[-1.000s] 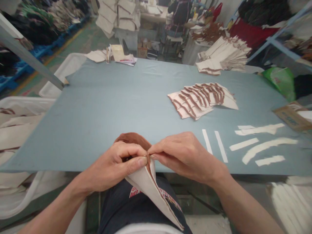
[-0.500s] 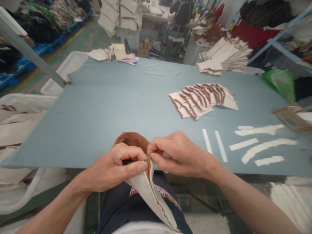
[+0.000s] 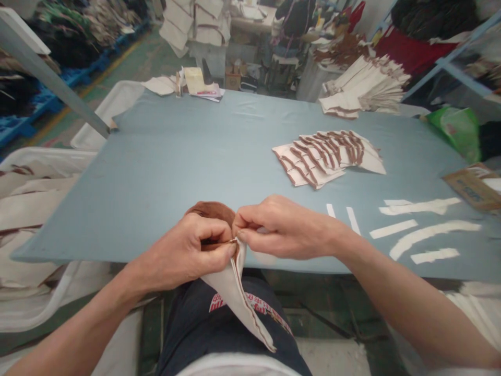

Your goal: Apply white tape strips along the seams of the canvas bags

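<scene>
A cream fabric piece (image 3: 229,292) with a brown inner side hangs between my hands at the table's front edge, its pointed lower end over the dark apron. My left hand (image 3: 191,245) pinches its folded upper edge between thumb and fingers. Right beside it, my right hand (image 3: 270,227) pinches the same edge, the fingertips of both almost touching. Behind the left hand, a brown curved part (image 3: 215,210) of the piece stands up over the table. My fingers hide the exact spot being gripped.
On the blue-covered table (image 3: 188,156) lie a fanned stack of cream pieces with brown edges (image 3: 329,156) and several white strips (image 3: 434,230) at right. Bundled cream fabric (image 3: 364,86) sits at the far right edge. A white bin of fabric (image 3: 74,156) stands left. A person (image 3: 293,26) sits behind.
Both hands have risen slightly with the fabric piece, still pinching it close together. Its lower tip has swung up and a little left. The camera view has shifted slightly.
</scene>
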The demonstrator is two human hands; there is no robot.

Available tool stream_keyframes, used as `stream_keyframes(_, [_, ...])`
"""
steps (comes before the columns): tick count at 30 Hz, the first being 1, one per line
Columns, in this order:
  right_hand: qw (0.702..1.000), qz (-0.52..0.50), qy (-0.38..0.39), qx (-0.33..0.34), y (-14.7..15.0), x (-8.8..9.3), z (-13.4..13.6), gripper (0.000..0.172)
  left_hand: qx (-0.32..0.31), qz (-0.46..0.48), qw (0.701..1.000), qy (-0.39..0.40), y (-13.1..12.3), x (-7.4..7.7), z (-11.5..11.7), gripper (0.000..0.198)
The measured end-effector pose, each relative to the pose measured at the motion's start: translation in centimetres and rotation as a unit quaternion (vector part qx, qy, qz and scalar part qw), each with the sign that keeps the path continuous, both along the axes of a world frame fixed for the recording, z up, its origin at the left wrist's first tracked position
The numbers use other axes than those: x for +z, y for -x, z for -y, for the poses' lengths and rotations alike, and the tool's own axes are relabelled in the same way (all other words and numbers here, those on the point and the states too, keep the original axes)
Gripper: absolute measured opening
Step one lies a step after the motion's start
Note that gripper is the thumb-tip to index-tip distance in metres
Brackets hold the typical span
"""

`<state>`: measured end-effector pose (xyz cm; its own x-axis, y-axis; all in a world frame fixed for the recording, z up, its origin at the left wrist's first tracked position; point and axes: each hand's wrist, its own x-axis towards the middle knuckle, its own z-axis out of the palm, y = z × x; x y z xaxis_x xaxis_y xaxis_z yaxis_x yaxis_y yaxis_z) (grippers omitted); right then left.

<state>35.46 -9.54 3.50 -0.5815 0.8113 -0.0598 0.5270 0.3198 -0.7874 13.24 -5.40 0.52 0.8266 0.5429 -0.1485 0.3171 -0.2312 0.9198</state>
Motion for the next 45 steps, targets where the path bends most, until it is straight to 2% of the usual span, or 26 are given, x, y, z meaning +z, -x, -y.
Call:
stream_keyframes(4, [0.992, 0.102, -0.076, 0.009, 0.4, 0.7, 0.0, 0.023, -0.016, -0.05, 0.998, 0.043, -0.4, 0.1, -0.2, 0.03])
stream_keyframes(7, [0.99, 0.103, -0.091, -0.009, 0.6, 0.3, 0.0, 0.021, -0.004, -0.02, 0.999, 0.043, -0.3, -0.2, -0.1, 0.033])
stream_keyframes(10, [0.994, -0.012, -0.039, -0.106, 0.5, -0.6, 0.5, 0.018, 0.031, 0.029, 0.999, 0.002, 0.3, -0.4, 0.3, 0.04])
stream_keyframes(12, [0.981, -0.086, 0.01, -0.173, 0.5, -1.2, 1.4, 0.02, 0.038, 0.049, 0.997, -0.037, 0.9, -0.5, 0.7, 0.042])
stream_keyframes(14, [0.971, -0.102, 0.043, -0.21, 0.9, -1.5, 2.7, 0.02, 0.041, 0.065, 0.995, -0.064, 1.4, -0.6, 1.0, 0.039])
stream_keyframes(16, [0.967, -0.076, 0.043, -0.239, 1.7, -1.7, 4.2, 0.018, 0.05, 0.08, 0.992, -0.083, 1.8, -0.8, 1.3, 0.035])
stream_keyframes(21, [0.953, -0.033, -0.039, -0.298, 3.9, -2.3, 6.4, 0.013, 0.069, 0.084, 0.985, -0.132, 2.1, -1.3, 2.1, 0.031])
stream_keyframes(26, [0.932, 0.035, -0.178, -0.312, 4.8, -3.1, 7.1, 0.006, 0.045, 0.086, 0.982, -0.16, 2.1, -1.4, 2.7, 0.026])
stream_keyframes(31, [0.902, 0.112, -0.299, -0.29, 4.9, -3.4, 7.4, 0.015, 0.039, 0.049, 0.982, -0.179, 1.7, -1.3, 3.1, 0.028])
stream_keyframes(35, [0.882, 0.128, -0.352, -0.287, 5.2, -4.0, 7.3, 0.024, 0.052, 0.022, 0.98, -0.189, 1.2, -1.5, 3.2, 0.036])
stream_keyframes(38, [0.885, 0.121, -0.337, -0.297, 5.1, -4.5, 7.2, 0.024, 0.056, 0.02, 0.978, -0.198, 1.0, -1.9, 3.3, 0.035])
stream_keyframes(42, [0.914, 0.051, -0.234, -0.328, 4.6, -4.7, 7.0, 0.011, 0.064, 0.038, 0.969, -0.236, 0.8, -2.2, 3.4, 0.031])
stream_keyframes(45, [0.912, 0.06, -0.203, -0.35, 4.4, -4.8, 6.9, 0.007, 0.061, 0.053, 0.961, -0.263, 0.7, -2.5, 3.3, 0.025])
